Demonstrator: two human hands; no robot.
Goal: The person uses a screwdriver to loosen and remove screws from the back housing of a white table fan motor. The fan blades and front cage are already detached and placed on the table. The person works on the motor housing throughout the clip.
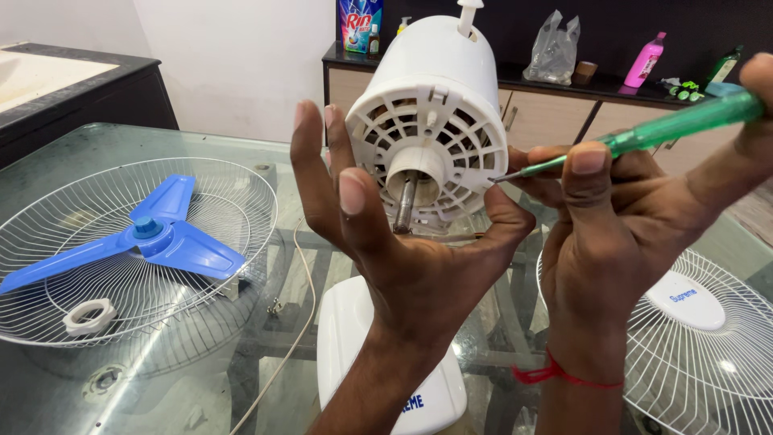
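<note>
The left hand (403, 242) cups the underside of the white motor housing (439, 105), fingers spread wide and thumb loose, steadying rather than gripping it. The right hand (612, 234) is closed around a green screwdriver (644, 133), its tip touching the housing's vented front face at the right rim. The housing is held up above the glass table (97, 137), over the fan's white base (354, 338). Its long axis runs front to back, the bare shaft (405, 205) pointing toward the camera and slightly down, the rear knob (469, 14) up and away. The screwdriver lies nearly level, tip leftward. With so open a support, a hard push could likely tip the housing or make the tip skid across the plastic ribs toward the left thumb. To the left, a blue blade (153, 238) and a white nut (90, 316) lie in a wire guard (241, 185); another guard (725, 370) lies at right.
</note>
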